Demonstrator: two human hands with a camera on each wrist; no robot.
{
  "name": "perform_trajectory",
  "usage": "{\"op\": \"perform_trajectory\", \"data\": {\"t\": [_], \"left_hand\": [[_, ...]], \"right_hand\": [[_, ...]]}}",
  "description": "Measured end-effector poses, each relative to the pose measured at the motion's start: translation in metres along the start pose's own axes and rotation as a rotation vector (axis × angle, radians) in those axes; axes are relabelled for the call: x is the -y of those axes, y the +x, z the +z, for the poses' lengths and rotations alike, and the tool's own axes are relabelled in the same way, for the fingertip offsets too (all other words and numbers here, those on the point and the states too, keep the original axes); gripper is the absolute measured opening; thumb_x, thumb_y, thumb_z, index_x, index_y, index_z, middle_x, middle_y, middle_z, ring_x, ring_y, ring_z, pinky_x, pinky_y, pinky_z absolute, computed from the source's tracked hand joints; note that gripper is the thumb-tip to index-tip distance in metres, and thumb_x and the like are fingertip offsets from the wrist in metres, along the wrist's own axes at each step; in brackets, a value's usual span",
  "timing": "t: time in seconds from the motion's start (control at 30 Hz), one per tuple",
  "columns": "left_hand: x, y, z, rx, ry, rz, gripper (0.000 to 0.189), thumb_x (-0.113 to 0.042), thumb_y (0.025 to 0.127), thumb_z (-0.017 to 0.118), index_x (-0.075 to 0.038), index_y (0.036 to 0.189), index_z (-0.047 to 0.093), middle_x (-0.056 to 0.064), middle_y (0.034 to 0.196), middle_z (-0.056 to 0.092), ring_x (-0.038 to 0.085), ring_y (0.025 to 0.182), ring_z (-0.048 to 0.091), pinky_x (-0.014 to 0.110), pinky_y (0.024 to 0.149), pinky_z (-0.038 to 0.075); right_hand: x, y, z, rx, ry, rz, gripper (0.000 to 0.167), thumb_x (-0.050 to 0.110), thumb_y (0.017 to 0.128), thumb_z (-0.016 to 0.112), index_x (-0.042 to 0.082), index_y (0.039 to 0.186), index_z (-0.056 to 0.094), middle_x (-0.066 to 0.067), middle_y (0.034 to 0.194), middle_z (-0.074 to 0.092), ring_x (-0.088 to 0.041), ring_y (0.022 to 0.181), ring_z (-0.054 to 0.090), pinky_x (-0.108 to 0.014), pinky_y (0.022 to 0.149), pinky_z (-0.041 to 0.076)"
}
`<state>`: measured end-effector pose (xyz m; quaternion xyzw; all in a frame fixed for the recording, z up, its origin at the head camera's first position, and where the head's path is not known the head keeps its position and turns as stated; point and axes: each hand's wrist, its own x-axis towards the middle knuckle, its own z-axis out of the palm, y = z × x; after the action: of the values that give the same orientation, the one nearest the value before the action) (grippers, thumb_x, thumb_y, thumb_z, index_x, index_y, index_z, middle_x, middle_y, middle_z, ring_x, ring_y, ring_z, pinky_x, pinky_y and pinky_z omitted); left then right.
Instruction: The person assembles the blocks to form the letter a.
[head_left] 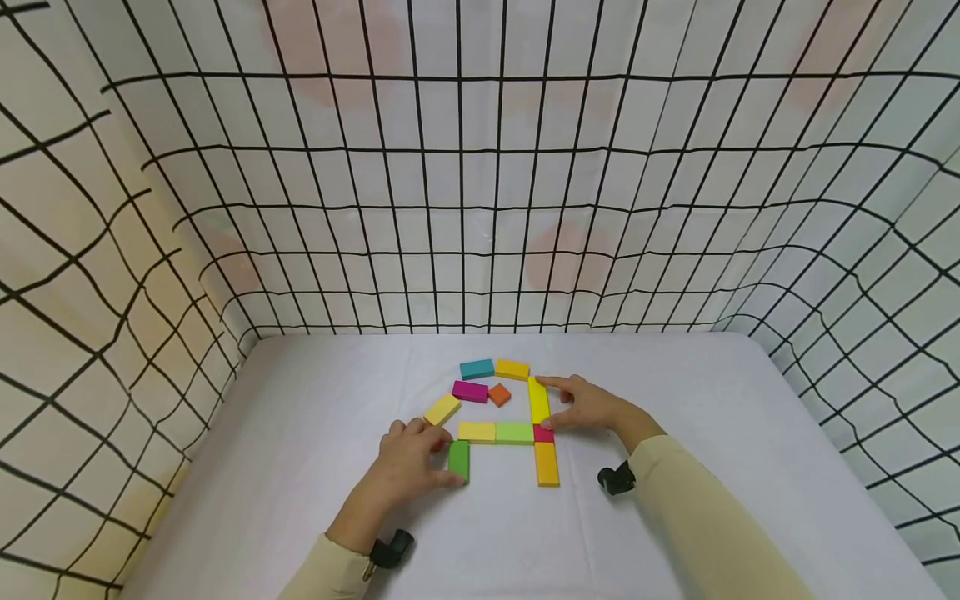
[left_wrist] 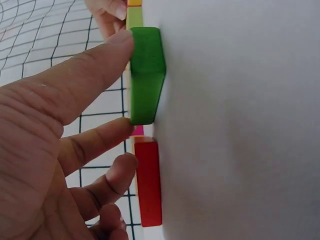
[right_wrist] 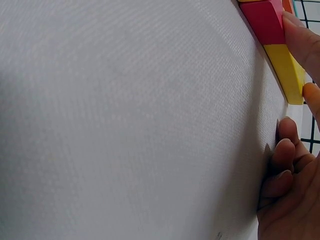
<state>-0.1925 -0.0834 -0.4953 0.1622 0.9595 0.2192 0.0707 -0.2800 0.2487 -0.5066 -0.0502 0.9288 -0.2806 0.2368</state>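
Note:
In the head view my left hand (head_left: 411, 458) pinches a green block (head_left: 459, 462) lengthwise, thumb at the near end and index finger at the far end. Below those fingers in the left wrist view lies a red block (left_wrist: 149, 182), mostly hidden from the head view. My right hand (head_left: 592, 406) spans a bright yellow block (head_left: 538, 402), its index finger at the far end. The right thumb rests on the small crimson block (head_left: 543, 433) that adjoins it. An orange-yellow block (head_left: 547, 464) continues this line toward me. Leftward from the crimson block run a lime block (head_left: 514, 432) and a pale yellow block (head_left: 477, 432).
Behind lie a teal block (head_left: 477, 368), an amber block (head_left: 512, 369), a magenta block (head_left: 470, 391) and a small orange block (head_left: 499, 394). Another pale yellow block (head_left: 442, 408) slants beside my left fingers. Black wire mesh (head_left: 480, 207) surrounds the white-covered table (head_left: 322, 375) on three sides.

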Motion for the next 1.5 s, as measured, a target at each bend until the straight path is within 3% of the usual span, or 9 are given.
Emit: {"op": "perform_trajectory", "data": {"t": [0.37,0.63,1.07,1.5], "left_hand": [[0.005,0.000,-0.006,0.021,0.007,-0.053,0.055,-0.048,0.070,0.091,-0.024,0.115,0.072,0.002,0.111,0.062,0.024,0.099,0.045,0.045,0.087,0.040],[0.007,-0.001,-0.010,0.035,-0.007,-0.071,0.054,-0.044,0.070,0.092,-0.023,0.115,0.071,0.000,0.107,0.063,0.023,0.098,0.045,0.045,0.087,0.040],[0.012,-0.001,-0.011,0.002,-0.020,-0.048,0.054,-0.040,0.069,0.093,-0.022,0.114,0.072,0.000,0.104,0.063,0.023,0.094,0.045,0.044,0.084,0.039],[0.008,-0.001,-0.011,0.015,-0.024,-0.063,0.052,-0.039,0.069,0.093,-0.022,0.114,0.072,0.000,0.103,0.062,0.023,0.097,0.045,0.044,0.085,0.039]], "right_hand": [[-0.001,0.001,0.001,0.002,-0.003,-0.005,0.095,0.053,0.076,0.086,0.037,0.157,0.039,-0.009,0.117,0.050,-0.026,0.108,0.049,-0.042,0.091,0.050],[0.000,0.001,0.000,-0.004,0.002,0.016,0.094,0.054,0.075,0.085,0.040,0.156,0.039,-0.007,0.119,0.051,-0.026,0.109,0.049,-0.045,0.094,0.049],[0.000,0.001,-0.001,0.003,0.014,0.016,0.094,0.055,0.075,0.086,0.039,0.156,0.040,-0.008,0.119,0.051,-0.027,0.110,0.049,-0.046,0.097,0.049],[-0.002,0.002,0.000,0.005,0.007,-0.002,0.094,0.054,0.076,0.085,0.038,0.157,0.039,-0.009,0.119,0.051,-0.027,0.110,0.049,-0.047,0.096,0.048]]}}
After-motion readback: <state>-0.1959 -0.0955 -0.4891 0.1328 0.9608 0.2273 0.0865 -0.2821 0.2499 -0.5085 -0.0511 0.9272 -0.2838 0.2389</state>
